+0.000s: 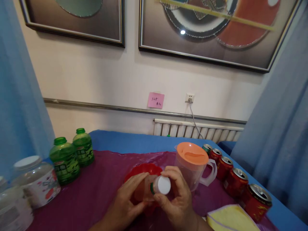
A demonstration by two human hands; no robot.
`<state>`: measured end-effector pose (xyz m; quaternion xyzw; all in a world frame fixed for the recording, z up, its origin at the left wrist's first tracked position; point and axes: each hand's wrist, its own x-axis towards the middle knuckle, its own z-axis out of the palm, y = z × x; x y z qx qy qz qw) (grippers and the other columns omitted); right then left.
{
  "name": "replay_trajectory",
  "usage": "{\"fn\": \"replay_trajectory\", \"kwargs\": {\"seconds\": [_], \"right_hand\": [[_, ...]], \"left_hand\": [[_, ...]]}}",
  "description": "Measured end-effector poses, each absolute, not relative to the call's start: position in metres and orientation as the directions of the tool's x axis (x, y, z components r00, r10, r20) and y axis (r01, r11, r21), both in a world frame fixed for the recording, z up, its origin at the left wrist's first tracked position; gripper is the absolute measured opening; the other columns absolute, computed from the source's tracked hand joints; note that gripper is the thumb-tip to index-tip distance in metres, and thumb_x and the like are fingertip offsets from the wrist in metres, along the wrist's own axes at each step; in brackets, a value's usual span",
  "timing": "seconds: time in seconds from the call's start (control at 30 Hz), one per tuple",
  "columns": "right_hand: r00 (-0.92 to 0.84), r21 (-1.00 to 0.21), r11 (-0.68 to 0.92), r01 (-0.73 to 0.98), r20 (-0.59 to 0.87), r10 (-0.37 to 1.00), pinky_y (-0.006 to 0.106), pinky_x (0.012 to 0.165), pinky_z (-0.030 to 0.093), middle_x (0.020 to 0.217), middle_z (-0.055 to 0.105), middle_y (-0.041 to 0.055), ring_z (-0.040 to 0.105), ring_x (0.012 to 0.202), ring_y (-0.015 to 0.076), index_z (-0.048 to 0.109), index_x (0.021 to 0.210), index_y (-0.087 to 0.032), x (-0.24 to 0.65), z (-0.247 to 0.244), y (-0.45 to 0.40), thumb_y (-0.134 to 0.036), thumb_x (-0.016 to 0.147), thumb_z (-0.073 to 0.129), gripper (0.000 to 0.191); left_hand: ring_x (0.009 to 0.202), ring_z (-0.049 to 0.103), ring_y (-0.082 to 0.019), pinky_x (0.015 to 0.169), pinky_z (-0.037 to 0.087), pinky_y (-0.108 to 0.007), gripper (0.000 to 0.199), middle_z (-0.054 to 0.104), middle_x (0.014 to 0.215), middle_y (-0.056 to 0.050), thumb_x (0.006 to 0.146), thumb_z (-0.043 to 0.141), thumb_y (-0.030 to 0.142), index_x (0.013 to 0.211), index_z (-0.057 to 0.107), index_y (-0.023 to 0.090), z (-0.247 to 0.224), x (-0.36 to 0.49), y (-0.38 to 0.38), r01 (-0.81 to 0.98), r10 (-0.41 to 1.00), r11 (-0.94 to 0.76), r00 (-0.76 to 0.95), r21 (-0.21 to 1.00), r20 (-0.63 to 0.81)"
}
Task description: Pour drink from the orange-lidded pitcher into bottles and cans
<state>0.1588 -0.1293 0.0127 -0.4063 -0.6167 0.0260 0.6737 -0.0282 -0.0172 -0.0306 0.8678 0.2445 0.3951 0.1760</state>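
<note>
A small clear bottle [148, 187] with a white cap [164, 185] is held between my two hands, its cap end tilted toward the right. My left hand [128, 199] wraps round the body of the bottle. The fingers and thumb of my right hand [176, 195] close on the capped end. Below and behind the bottle is a red bowl [136, 170] with a scalloped rim, partly covered by my hands. To the right of my right hand stands a clear plastic pitcher [190, 175] with an orange lid [192, 153].
Two green bottles [64, 162] and clear jars with white lids [38, 183] stand at the left. A row of cans [235, 181] lines the right side, near a folded yellow cloth [232, 218]. A purple sheet [106, 173] covers the blue table [120, 141]; a radiator [183, 127] is behind.
</note>
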Motion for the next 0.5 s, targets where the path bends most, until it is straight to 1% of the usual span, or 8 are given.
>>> {"fn": "replay_trajectory", "kwargs": {"seconds": [0.13,0.2,0.27,0.33,0.37,0.4,0.43,0.5], "right_hand": [[0.305,-0.655,0.663,0.364,0.756,0.579,0.036,0.082,0.053,0.107,0.057,0.0052,0.061,0.093,0.0218,0.055,0.112,-0.026,0.155,0.004,-0.123,-0.054,0.081,0.075,0.046],[0.316,-0.662,0.672,0.331,0.749,0.582,0.038,0.084,0.054,0.108,0.057,0.0059,0.061,0.096,0.0233,0.054,0.112,-0.026,0.154,0.001,-0.121,-0.061,0.078,0.075,0.053],[0.286,-0.643,0.692,0.328,0.765,0.576,0.044,0.093,0.052,0.119,0.057,0.0098,0.06,0.109,0.0285,0.052,0.123,-0.026,0.155,0.0,-0.123,-0.067,0.078,0.071,0.064],[0.23,-0.622,0.704,0.343,0.782,0.579,0.052,0.103,0.047,0.136,0.052,0.0151,0.053,0.125,0.0341,0.042,0.142,-0.024,0.155,0.002,-0.129,-0.068,0.084,0.062,0.075],[0.203,-0.618,0.7,0.356,0.783,0.588,0.054,0.107,0.044,0.143,0.048,0.0164,0.049,0.131,0.0354,0.036,0.148,-0.024,0.155,0.004,-0.132,-0.064,0.09,0.057,0.074],[0.185,-0.62,0.69,0.374,0.779,0.599,0.055,0.11,0.041,0.148,0.045,0.0162,0.046,0.135,0.035,0.032,0.152,-0.024,0.155,0.005,-0.136,-0.057,0.096,0.051,0.068],[0.178,-0.622,0.676,0.395,0.774,0.608,0.055,0.111,0.04,0.15,0.045,0.0151,0.045,0.137,0.0336,0.032,0.153,-0.025,0.154,0.007,-0.138,-0.047,0.1,0.047,0.059],[0.185,-0.611,0.66,0.437,0.779,0.599,0.052,0.112,0.04,0.146,0.05,0.0122,0.048,0.135,0.0301,0.038,0.15,-0.028,0.153,0.009,-0.14,-0.031,0.102,0.043,0.048]], "left_hand": [[0.116,0.069,-0.028,0.099,0.058,-0.041,0.066,0.07,0.131,-0.007,0.076,0.079,0.044,0.136,0.054,0.034,-0.031,-0.028,-0.017,0.273,0.549,-0.829,0.565,0.487,0.616],[0.116,0.069,-0.028,0.099,0.058,-0.042,0.068,0.07,0.13,-0.006,0.074,0.08,0.045,0.136,0.054,0.035,-0.031,-0.028,-0.018,0.258,0.544,-0.83,0.567,0.494,0.619],[0.116,0.068,-0.029,0.1,0.057,-0.044,0.069,0.069,0.131,-0.006,0.073,0.081,0.047,0.136,0.054,0.036,-0.03,-0.027,-0.02,0.249,0.565,-0.814,0.554,0.525,0.612],[0.118,0.067,-0.03,0.101,0.056,-0.045,0.068,0.069,0.132,-0.006,0.073,0.081,0.048,0.135,0.055,0.036,-0.029,-0.026,-0.02,0.253,0.601,-0.785,0.53,0.566,0.598],[0.118,0.067,-0.03,0.102,0.055,-0.045,0.068,0.068,0.132,-0.006,0.073,0.081,0.048,0.135,0.056,0.036,-0.029,-0.027,-0.02,0.258,0.618,-0.773,0.518,0.58,0.592],[0.119,0.067,-0.029,0.102,0.055,-0.045,0.068,0.068,0.133,-0.005,0.073,0.081,0.047,0.134,0.056,0.036,-0.029,-0.027,-0.019,0.262,0.623,-0.769,0.514,0.583,0.59],[0.118,0.067,-0.029,0.102,0.055,-0.045,0.068,0.068,0.132,-0.005,0.072,0.082,0.047,0.134,0.056,0.036,-0.03,-0.027,-0.018,0.264,0.619,-0.773,0.515,0.577,0.593],[0.118,0.067,-0.028,0.102,0.055,-0.044,0.07,0.069,0.132,-0.004,0.071,0.083,0.045,0.135,0.056,0.036,-0.031,-0.028,-0.016,0.265,0.602,-0.787,0.527,0.557,0.599]]}}
